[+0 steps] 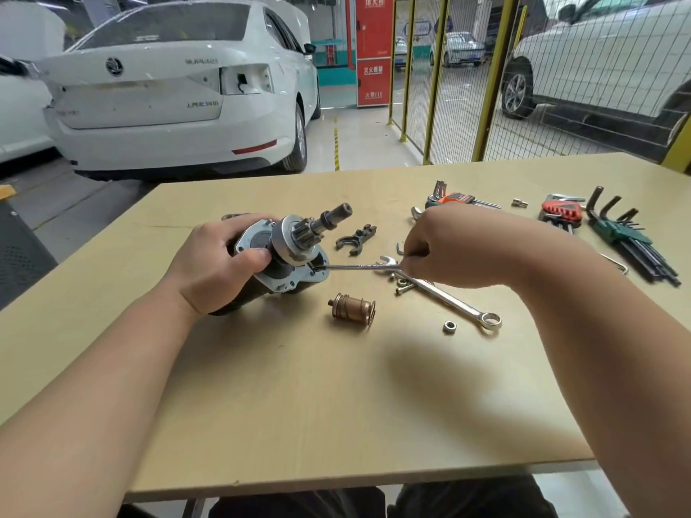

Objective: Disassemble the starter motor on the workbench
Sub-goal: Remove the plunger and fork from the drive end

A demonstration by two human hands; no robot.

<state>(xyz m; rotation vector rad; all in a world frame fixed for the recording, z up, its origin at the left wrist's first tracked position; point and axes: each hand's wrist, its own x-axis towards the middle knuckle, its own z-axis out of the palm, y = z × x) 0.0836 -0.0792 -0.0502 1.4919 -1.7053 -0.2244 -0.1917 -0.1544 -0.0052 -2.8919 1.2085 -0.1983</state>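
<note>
Left hand clamps the starter motor on the workbench, thumb pressed across its grey end plate, pinion and shaft pointing up and away. Right hand pinches a slim wrench, its far tip on a fastener at the plate's edge. Under that hand lies a bigger spanner, ring end toward the viewer, a nut just beside it. A copper plunger rests near the motor; a black fork lever lies behind. Hex keys sit far right.
</note>
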